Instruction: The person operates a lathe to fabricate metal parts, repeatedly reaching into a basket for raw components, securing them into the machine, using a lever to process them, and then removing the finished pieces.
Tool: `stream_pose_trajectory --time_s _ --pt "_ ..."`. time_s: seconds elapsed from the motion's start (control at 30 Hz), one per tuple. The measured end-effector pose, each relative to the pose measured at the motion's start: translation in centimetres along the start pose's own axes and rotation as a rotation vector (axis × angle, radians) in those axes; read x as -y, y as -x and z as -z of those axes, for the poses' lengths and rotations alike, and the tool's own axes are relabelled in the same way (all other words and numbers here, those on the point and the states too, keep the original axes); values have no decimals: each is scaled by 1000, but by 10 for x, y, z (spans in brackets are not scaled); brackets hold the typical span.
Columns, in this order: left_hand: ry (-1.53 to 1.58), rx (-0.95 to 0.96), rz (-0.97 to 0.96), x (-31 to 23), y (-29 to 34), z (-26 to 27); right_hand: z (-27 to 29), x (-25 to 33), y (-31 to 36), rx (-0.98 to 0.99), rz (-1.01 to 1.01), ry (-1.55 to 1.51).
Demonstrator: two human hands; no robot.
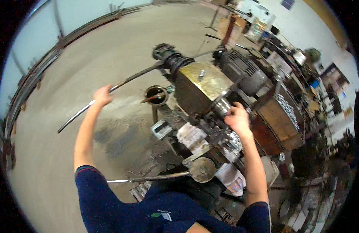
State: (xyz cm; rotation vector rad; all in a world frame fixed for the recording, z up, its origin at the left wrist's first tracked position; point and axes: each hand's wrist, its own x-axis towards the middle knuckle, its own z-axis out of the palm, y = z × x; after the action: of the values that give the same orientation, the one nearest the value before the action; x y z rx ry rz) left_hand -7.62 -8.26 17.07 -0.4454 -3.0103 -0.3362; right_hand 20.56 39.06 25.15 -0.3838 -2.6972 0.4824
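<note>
My left hand (102, 95) is closed around a long thin metal rod (76, 115) that runs from the lower left up into the dark chuck (169, 57) of a grimy machine (201, 87). My right hand (236, 117) grips a shiny metal part on the machine's bed, just right of the brass-coloured housing. Both forearms come up from the lower edge, in dark blue short sleeves.
A round tin (156, 95) with a brush stands beside the machine. A lever with a round disc (202, 169) sticks out near my body. An electric motor (241, 70) sits behind the housing. Cluttered benches fill the right side. Bare concrete floor (90, 50) spreads left.
</note>
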Motion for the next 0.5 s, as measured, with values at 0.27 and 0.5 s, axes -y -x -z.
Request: stream_pose_trajectory --time_s 0.27,0.5 --pt "501 349 -229 -129 54 -181 58 2 72 -192 150 -124" --pt "-201 503 -540 -173 63 -199 114 -61 196 -131 -186 43"
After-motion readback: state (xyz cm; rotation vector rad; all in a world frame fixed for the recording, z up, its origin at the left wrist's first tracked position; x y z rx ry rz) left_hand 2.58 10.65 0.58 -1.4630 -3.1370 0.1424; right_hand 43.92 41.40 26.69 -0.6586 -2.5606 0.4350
